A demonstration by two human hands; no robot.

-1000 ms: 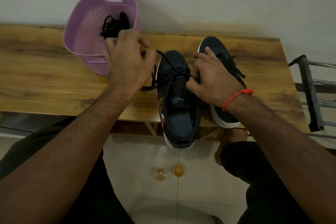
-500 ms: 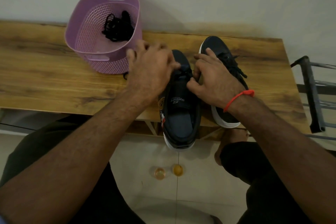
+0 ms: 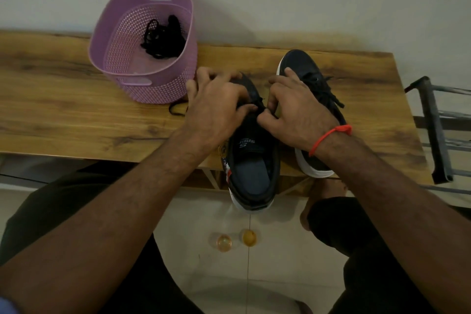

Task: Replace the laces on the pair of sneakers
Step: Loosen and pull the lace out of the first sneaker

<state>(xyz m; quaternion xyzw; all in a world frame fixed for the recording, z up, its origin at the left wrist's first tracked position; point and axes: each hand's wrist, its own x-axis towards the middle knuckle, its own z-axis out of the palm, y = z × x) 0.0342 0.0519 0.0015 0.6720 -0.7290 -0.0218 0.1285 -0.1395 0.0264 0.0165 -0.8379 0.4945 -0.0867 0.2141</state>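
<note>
On near sneaker (image 3: 251,160): both hands' pinching grip

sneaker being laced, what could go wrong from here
The near sneaker overhangs the table edge, so a hard tug from the left hand or right hand might tip it off. The loose lace end lying beside the purple basket could snag.

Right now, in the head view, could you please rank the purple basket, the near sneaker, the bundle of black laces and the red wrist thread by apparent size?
1. purple basket
2. near sneaker, partly hidden by hands
3. bundle of black laces
4. red wrist thread
</note>
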